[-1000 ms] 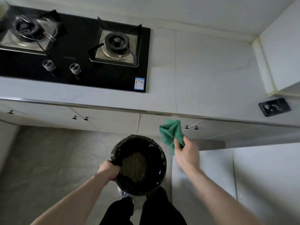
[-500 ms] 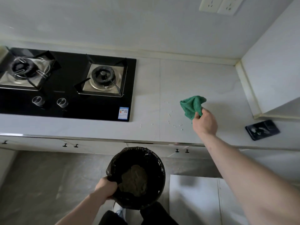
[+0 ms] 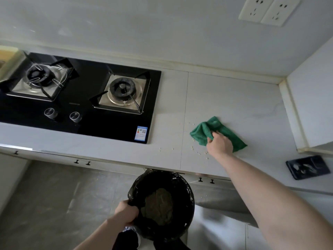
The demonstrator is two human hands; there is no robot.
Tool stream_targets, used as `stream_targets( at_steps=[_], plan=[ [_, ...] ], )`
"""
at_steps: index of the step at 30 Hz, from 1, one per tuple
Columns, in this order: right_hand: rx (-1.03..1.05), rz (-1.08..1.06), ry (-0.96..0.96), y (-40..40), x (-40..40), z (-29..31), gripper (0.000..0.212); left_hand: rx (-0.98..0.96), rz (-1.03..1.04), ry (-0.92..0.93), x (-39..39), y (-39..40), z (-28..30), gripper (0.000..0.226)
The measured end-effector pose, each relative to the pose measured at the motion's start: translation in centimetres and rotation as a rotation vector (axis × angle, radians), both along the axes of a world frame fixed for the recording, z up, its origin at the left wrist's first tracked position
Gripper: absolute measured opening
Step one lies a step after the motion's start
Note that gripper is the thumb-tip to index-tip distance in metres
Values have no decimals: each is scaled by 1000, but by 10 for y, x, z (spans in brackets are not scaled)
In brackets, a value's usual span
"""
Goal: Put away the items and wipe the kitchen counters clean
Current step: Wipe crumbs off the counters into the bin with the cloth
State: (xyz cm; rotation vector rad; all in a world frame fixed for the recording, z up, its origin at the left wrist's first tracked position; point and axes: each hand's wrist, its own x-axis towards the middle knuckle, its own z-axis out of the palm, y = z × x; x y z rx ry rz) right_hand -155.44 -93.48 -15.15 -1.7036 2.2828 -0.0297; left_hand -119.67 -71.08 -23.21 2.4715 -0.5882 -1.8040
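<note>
Green cloth [image 3: 223,131] spread and bunched on the pale worktop [image 3: 234,98], right of the black gas hob [image 3: 81,98] and well short of the corner wall. Gripped at its near-left edge by the right hand [image 3: 220,146], fingers curled into the fabric. Small pale crumbs [image 3: 193,147] scattered just left of and in front of the cloth, touching its near edge in places, a few more toward the hob's front corner. Cloth's long axis running from upper left to lower right, so roughly slantwise to the worktop's front edge. Black-lined bin [image 3: 162,204] held below that edge, almost straight in front of the crumbs, left hand [image 3: 126,212] clenched on its rim. Likely next: a sweep toward the front and a little left, crumbs driven over the edge into the bin. Right hand far nearer the crumbs; left hand occupied with the bin. Dark tray [image 3: 308,167] lying apart at the far right.
</note>
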Motion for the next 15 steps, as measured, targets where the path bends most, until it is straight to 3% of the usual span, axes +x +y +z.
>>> stream_targets(
  at_steps=[5, 15],
  plan=[
    [-31, 128, 29, 13, 12, 0, 27, -3, -23, 0, -12, -8, 34, 35],
    [-43, 341, 33, 72, 52, 29, 19, -16, -18, 42, -14, -18, 47, 41]
  ],
)
